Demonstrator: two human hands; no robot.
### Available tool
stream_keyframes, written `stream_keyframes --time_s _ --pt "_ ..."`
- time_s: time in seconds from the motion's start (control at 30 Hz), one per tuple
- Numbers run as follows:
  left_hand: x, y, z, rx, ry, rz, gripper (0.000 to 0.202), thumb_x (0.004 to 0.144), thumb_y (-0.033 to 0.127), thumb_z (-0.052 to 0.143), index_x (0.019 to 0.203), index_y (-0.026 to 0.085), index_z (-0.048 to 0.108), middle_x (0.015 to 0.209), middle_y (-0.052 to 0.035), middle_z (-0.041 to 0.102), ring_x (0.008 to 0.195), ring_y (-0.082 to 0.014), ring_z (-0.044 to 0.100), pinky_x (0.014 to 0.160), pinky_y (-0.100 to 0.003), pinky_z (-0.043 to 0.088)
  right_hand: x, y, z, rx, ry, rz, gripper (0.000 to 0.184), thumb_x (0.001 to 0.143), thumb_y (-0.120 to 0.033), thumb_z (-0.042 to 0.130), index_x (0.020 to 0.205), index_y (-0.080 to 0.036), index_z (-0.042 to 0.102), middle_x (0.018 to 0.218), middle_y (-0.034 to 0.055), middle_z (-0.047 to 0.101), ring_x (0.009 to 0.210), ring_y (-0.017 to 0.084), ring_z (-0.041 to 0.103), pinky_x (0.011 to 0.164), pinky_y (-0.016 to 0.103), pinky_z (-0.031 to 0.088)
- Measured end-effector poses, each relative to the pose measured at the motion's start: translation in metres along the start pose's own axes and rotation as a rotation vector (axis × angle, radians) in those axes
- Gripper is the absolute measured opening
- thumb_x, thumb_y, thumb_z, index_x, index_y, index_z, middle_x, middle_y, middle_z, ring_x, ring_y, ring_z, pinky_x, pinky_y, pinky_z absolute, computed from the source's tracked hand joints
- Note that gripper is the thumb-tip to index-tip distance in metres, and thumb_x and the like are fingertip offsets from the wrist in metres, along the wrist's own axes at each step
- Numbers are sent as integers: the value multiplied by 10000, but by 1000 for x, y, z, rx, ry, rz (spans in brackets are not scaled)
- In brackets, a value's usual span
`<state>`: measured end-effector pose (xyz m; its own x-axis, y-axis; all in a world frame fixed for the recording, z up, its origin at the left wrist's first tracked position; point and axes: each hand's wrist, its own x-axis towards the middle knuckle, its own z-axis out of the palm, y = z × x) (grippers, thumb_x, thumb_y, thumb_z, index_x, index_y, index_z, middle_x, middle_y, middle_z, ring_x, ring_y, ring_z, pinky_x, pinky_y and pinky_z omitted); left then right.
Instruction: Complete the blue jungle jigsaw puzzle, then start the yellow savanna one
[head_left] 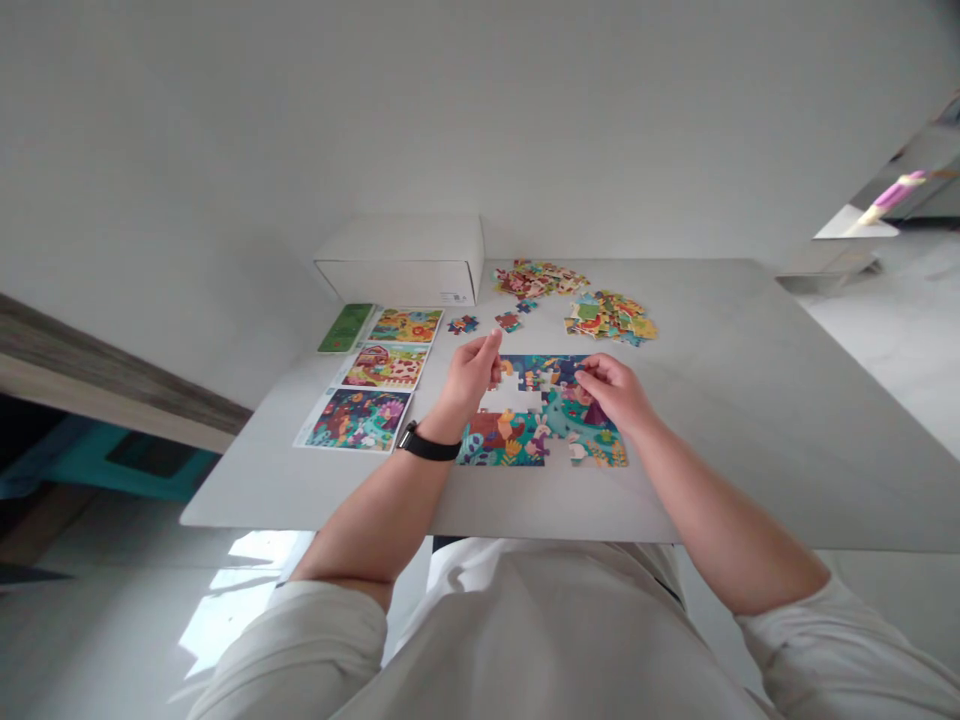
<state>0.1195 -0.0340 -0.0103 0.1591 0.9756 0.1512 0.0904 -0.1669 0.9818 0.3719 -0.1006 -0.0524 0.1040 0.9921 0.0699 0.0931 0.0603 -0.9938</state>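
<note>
A wide, pale grey, matte rectangular table [750,400] is taking up most of the view, with the person sitting at its near edge. At its far side a flat white cardboard box [405,265] is lying against the wall. In front of that box a long white printed sheet [373,380] is showing three colourful cartoon pictures in a column, and a small green rectangular card [346,327] is lying just beside its far end. To the right of the sheet, near the person, a partly assembled, colourful cardboard jigsaw puzzle [551,425] is lying flat, with a bare gap showing in its upper left part. Beyond it, two loose heaps of multicoloured puzzle pieces [611,317] are sitting near each other on the right of the box. The left hand [469,378] is hovering over the puzzle's left edge, its thumb and fingertips [495,338] pinching together and pointing up; whether a piece is sitting between them is too small to tell. The right hand [613,392] is resting on the puzzle's upper right part, fingers curling down and touching it; I cannot tell whether it is gripping anything. A black wristband [427,443] is circling the left wrist. A few single blue-and-red stray pieces [463,324] are lying between the sheet and the heaps.
</note>
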Motion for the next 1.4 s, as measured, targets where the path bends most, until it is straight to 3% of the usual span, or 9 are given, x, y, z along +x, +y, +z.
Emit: stream_keyframes --time_s 0.13,0.3,0.47,0.6,0.77,0.87,1.0,1.1,1.4 --pt "4 -1 -8 -41 61 56 645 976 784 511 681 211 524 518 31 479 463 -98 457 475 -226 387 -1 1 2 -12 -4 -18 428 810 -607 805 977 -247 644 715 -27 686 614 177 680 578 296 547" --pt "9 -6 -14 -64 63 151 470 1024 653 543 978 201 666 620 30 552 558 -107 536 535 -213 437 0 2 3 -24 -33 -32 428 813 -609 797 967 -240 643 697 -30 677 628 170 669 598 289 524" --pt "4 -9 -5 28 -159 113 426 951 573 691 1128 186 677 885 -35 716 689 -116 636 566 -212 482 -1 0 7 -32 -49 -3 407 790 -588 807 929 -240 647 704 -19 688 651 180 677 613 292 509" --pt "-3 -8 4 134 -341 118 419 937 568 706 1081 174 709 884 -52 744 734 -133 663 640 -236 522 0 -7 16 -66 -65 1 382 788 -569 795 914 -237 654 708 -14 699 632 174 653 600 290 489" --pt "-5 -1 -1 190 -359 109 363 932 529 685 956 170 731 823 -49 749 690 -132 641 627 -242 499 11 -24 27 -166 -188 -26 336 823 -529 761 932 -229 658 759 3 725 638 174 643 609 302 499" --pt "0 1 -10 198 -289 57 328 901 498 692 887 171 719 777 -36 734 630 -121 609 591 -236 478 22 -36 34 -309 -201 -143 276 869 -458 737 1011 -233 663 899 33 759 700 184 669 660 325 538" --pt "12 -5 -25 198 -155 -11 332 854 503 715 854 172 714 714 -22 703 574 -119 569 537 -230 425 42 -44 45 -578 -237 -501 340 868 -313 778 1183 -259 661 1197 83 735 944 234 713 841 384 586" --pt "20 -14 -35 225 -101 -26 324 829 491 726 828 167 720 694 -21 694 593 -121 569 559 -229 423 56 -41 56 -688 -317 -693 280 901 -239 749 1169 -255 672 1238 101 714 1124 277 689 1014 448 560" --pt "25 -32 -41 345 -154 -62 272 850 441 675 823 186 764 743 -39 751 622 -147 629 577 -246 454 60 -15 64 -828 -322 -737 266 957 -249 715 1222 -262 727 1326 121 705 1266 326 623 1130 546 501"
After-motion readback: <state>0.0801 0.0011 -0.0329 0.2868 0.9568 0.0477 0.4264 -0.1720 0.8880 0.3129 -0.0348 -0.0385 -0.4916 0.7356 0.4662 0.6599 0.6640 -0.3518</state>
